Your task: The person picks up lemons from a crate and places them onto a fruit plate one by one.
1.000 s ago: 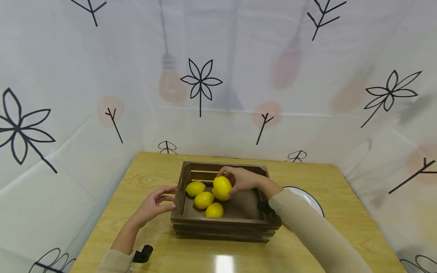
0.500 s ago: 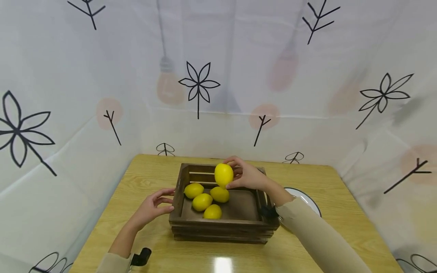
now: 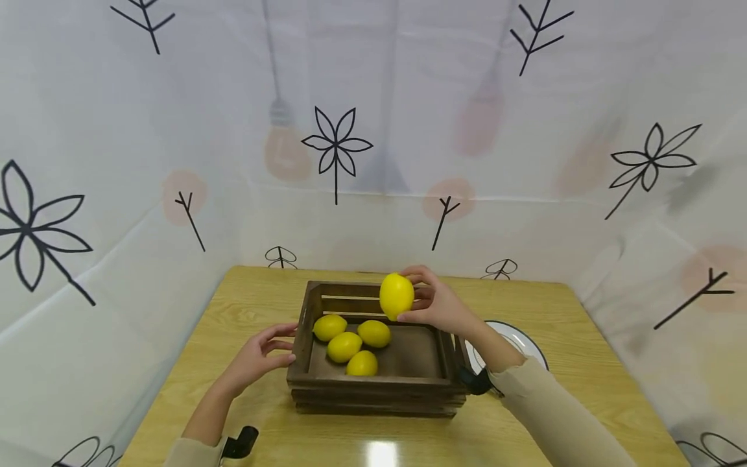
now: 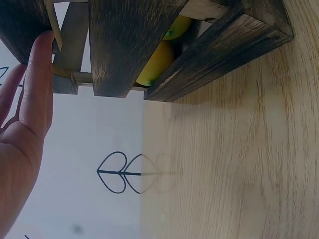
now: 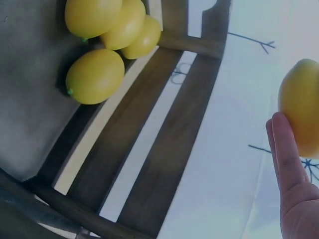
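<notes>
My right hand (image 3: 445,309) pinches a yellow lemon (image 3: 397,296) between thumb and fingers, up over the back part of a dark wooden crate (image 3: 373,383). In the right wrist view the same lemon (image 5: 303,107) shows at the right edge, with the fingers against it. Several other lemons (image 3: 344,347) lie together in the left half of the crate. My left hand (image 3: 257,355) rests its fingertips against the crate's left side, fingers spread and only slightly bent. Through the slats in the left wrist view, part of a lemon (image 4: 158,62) is visible.
A white plate with a dark rim (image 3: 522,340) lies right of the crate, partly hidden behind the right forearm. The crate stands on a light wooden table (image 3: 280,438). Behind and beside the table hangs a white cloth (image 3: 373,227) printed with plants.
My right hand has lifted the lemon from among the others and carried it up and to the right. The left hand keeps its place at the crate's left side.
</notes>
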Tool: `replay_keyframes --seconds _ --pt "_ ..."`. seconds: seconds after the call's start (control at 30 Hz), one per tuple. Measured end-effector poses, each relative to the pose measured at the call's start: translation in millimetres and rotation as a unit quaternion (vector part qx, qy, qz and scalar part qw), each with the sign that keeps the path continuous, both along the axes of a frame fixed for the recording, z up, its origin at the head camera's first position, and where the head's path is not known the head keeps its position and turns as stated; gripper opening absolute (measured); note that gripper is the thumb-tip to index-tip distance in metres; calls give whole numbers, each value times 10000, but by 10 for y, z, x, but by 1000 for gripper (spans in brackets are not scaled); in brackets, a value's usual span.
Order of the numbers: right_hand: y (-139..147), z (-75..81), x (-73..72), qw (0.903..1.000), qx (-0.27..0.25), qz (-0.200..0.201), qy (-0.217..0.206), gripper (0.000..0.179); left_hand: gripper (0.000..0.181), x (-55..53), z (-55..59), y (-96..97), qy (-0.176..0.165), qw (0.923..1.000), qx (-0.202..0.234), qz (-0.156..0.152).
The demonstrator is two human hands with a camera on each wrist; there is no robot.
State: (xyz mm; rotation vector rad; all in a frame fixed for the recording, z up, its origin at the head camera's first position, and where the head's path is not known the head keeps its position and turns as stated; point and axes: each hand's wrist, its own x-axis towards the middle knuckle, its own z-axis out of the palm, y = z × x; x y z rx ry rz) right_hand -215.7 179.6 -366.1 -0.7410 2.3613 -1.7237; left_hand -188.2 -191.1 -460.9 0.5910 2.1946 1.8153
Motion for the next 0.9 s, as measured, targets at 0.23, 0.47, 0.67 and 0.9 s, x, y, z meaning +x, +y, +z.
replay_keyframes --seconds 0.23,0.47,0.67,0.9 --pt "80 29 145 9996 -158 -147 194 70 59 32 2 -16 -59 9999 -51 111" --pt "135 87 256 9991 -361 -135 176 69 59 35 7 -20 -122 9999 -78 84" --pt "232 105 310 9986 -447 -260 88 71 60 39 9 -11 -172 9998 -46 99" --pt "383 93 325 9973 -548 -488 90 71 59 31 4 -3 -186 9998 -32 88"
